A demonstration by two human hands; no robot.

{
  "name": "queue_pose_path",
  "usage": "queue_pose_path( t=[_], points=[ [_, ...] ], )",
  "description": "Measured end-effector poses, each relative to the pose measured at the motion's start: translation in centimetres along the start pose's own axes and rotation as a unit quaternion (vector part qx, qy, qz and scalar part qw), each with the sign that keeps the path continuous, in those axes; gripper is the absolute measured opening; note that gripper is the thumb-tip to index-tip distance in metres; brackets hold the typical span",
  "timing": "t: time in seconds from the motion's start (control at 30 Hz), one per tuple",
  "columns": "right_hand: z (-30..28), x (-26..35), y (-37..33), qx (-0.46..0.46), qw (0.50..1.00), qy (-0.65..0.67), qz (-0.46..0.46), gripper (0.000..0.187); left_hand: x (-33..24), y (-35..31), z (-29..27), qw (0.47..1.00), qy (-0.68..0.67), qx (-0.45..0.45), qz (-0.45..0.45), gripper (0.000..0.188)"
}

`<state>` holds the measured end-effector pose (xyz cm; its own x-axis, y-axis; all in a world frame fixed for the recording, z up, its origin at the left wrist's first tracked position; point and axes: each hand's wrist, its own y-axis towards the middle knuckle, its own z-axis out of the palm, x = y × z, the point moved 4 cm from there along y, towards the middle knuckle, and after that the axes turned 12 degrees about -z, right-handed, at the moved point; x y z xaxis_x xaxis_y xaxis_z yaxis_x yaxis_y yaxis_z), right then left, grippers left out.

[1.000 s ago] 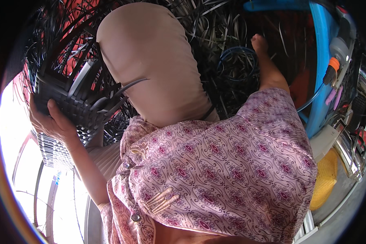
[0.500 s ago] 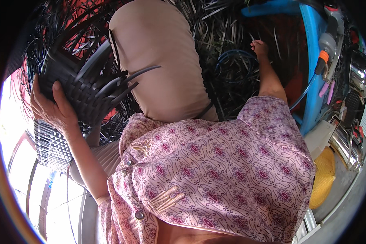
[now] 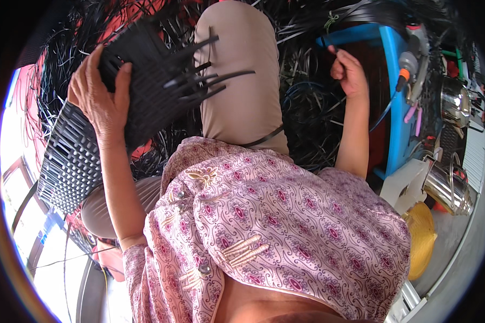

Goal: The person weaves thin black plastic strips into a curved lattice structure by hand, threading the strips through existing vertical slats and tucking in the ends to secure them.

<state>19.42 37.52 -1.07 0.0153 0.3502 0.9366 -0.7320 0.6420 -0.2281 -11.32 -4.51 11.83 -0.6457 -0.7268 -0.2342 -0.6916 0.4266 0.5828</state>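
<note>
A black woven basket [image 3: 156, 89] made of flat strips leans at the upper left, against my raised knee. Several loose strip ends stick out of it toward the knee. My left hand [image 3: 99, 102] grips its edge, thumb on the inside and fingers around the outside. Off to the right of the knee, my right hand [image 3: 351, 75] is raised with its fingers curled. Between its thumb and fingertip is a thin black strip [image 3: 333, 48], whose far end I cannot follow.
Tangled black strips [image 3: 302, 59] lie around my legs. A blue plastic frame [image 3: 389, 64] stands at the right, beside a grey tool with an orange ring [image 3: 407, 67]. Farther right are a shiny metal pot [image 3: 448, 191] and a yellow woven item [image 3: 421, 239].
My right hand has drawn back from the strip pile, its elbow now more bent. The left hand and basket appear slightly higher and farther right, with the whole view shifted too.
</note>
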Motion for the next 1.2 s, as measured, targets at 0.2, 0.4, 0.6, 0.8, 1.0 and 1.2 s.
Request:
queue_pose_path(
  t=[0.2,0.4,0.6,0.8,1.0,1.2],
  points=[
    [12.8,13.5,-2.8,0.147,0.948,-0.140,-0.244,0.025,-1.4,-1.3,2.2,1.000,-0.018,-0.018,-0.007,0.062],
    [25.3,8.2,-6.1,0.257,0.795,-0.388,-0.390,0.022,-7.9,-6.3,1.1,0.827,-0.461,0.236,-0.219,0.068],
    [27.9,3.0,-9.3,0.380,0.503,-0.555,-0.542,0.037,-5.2,-9.4,3.0,0.499,-0.674,0.241,-0.488,0.017],
    [25.3,2.3,-9.7,0.305,0.502,-0.552,-0.592,0.038,-1.7,-12.7,1.9,0.363,-0.743,0.237,-0.510,0.022],
    [23.6,1.7,-9.6,0.356,0.555,-0.565,-0.495,0.032,-1.4,-13.1,1.9,0.480,-0.700,0.219,-0.482,0.019],
    [30.2,1.2,-10.2,0.399,0.859,-0.274,-0.169,0.040,-5.8,-11.5,-0.1,0.554,-0.686,0.315,-0.351,0.018]
  ],
)
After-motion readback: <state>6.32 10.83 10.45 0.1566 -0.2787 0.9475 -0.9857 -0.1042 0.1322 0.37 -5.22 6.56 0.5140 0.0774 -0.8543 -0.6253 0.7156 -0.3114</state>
